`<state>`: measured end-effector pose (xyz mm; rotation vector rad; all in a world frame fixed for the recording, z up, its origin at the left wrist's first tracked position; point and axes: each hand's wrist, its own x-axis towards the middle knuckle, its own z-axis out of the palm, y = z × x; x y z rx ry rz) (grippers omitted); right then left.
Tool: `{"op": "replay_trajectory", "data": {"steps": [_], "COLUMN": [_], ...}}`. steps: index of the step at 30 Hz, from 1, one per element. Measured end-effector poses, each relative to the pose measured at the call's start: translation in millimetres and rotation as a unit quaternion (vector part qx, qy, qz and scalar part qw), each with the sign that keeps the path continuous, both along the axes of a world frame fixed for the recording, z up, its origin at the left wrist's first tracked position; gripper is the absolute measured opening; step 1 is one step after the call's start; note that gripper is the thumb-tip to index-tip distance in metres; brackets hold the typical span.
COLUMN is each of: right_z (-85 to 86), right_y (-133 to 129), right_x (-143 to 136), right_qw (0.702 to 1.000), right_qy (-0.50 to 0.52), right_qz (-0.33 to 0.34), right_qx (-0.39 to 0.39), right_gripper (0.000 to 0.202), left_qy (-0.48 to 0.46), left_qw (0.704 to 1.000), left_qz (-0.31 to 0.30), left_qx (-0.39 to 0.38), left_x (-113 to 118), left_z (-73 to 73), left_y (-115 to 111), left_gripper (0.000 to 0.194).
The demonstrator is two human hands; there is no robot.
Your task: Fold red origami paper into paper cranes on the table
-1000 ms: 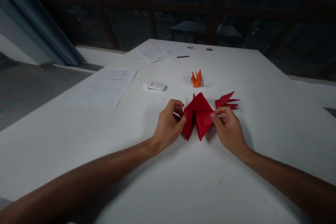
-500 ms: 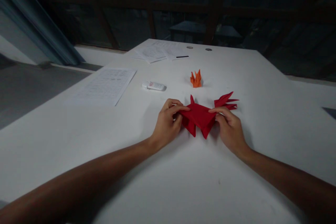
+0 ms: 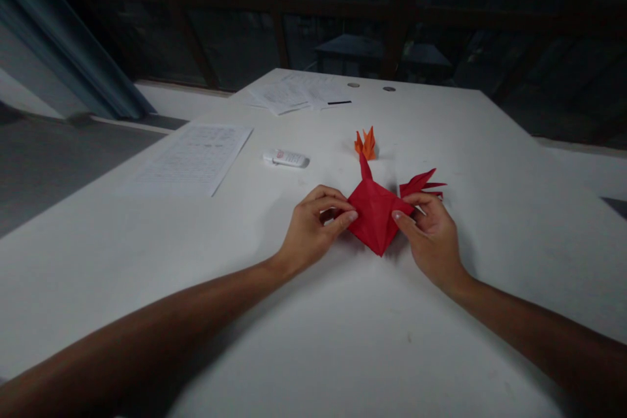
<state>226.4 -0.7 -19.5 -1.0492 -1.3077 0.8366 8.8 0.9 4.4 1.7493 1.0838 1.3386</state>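
A folded red origami paper (image 3: pixel 375 212) is held between both hands above the white table, its diamond-shaped face toward me and a narrow point rising at the back. My left hand (image 3: pixel 316 225) pinches its left corner between thumb and fingers. On the other side, my right hand (image 3: pixel 432 235) grips the right corner, thumb on the near face. Just behind my right hand lies a second red origami piece (image 3: pixel 420 183) with thin spikes, partly covered by the fingers. A small orange origami figure (image 3: pixel 365 145) stands beyond the held paper's tip.
On the white table (image 3: pixel 313 339), a white correction-fluid-like bottle (image 3: pixel 285 158) lies left of the orange figure. A printed sheet (image 3: pixel 196 160) is at the left, with more papers (image 3: pixel 287 93) and a dark thin stick (image 3: pixel 339 102) farther back. Two small discs sit near the far edge.
The held red paper has been turned so its diamond face shows and its narrow point stands taller at the back. My thumbs have come round onto its near face.
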Motion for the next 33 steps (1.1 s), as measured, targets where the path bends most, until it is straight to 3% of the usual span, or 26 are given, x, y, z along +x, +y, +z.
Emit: {"op": "replay_trajectory", "data": {"steps": [5,9,11,15,18,20,24,27,30,33], "right_z": [-2.4,-3.1,-1.9,2.4,5.6,7.2,8.9,8.5,8.0,9.3], "right_y": [-1.8,-13.8,-20.2,-26.3,-27.3,-28.5,-30.2,-25.2,-16.7,-12.7], "right_x": [-2.6,-5.4,-4.7,-1.1,0.2,0.3,0.4,0.6,1.0,1.7], "right_qw": [0.998,0.99,0.976,0.921,0.889,0.885,0.934,0.982,0.996,0.984], "right_qy": [-0.023,-0.075,-0.137,-0.241,-0.286,-0.3,-0.223,-0.109,-0.058,-0.056], "right_qz": [-0.027,-0.029,0.001,0.125,0.177,0.179,0.083,0.0,0.061,0.152], "right_qx": [0.044,0.114,0.172,0.279,0.309,0.31,0.265,0.156,-0.004,-0.072], "right_gripper": [0.03,0.023,0.024,0.043,0.048,0.045,0.031,0.016,0.014,0.019], "left_qy": [-0.009,0.097,0.149,0.174,0.148,0.12,0.024,-0.046,-0.081,-0.082], "left_qw": [1.0,0.995,0.987,0.981,0.984,0.988,0.99,0.978,0.964,0.963], "left_qz": [-0.001,0.005,-0.019,-0.071,-0.098,-0.1,-0.13,-0.171,-0.185,-0.187], "left_qx": [-0.013,0.033,0.051,0.057,0.026,-0.005,-0.056,-0.114,-0.175,-0.178], "left_x": [2.0,0.4,-0.1,0.9,2.2,1.9,-1.4,-3.9,-5.1,-4.9], "left_z": [-8.1,-2.8,1.9,7.3,4.7,1.2,-3.7,-4.0,-4.7,-5.9], "left_y": [5.4,2.1,-1.8,-6.5,-3.3,0.6,4.8,3.3,1.7,1.9], "left_gripper": [0.003,0.007,0.016,0.026,0.019,0.016,0.018,0.021,0.027,0.028]}}
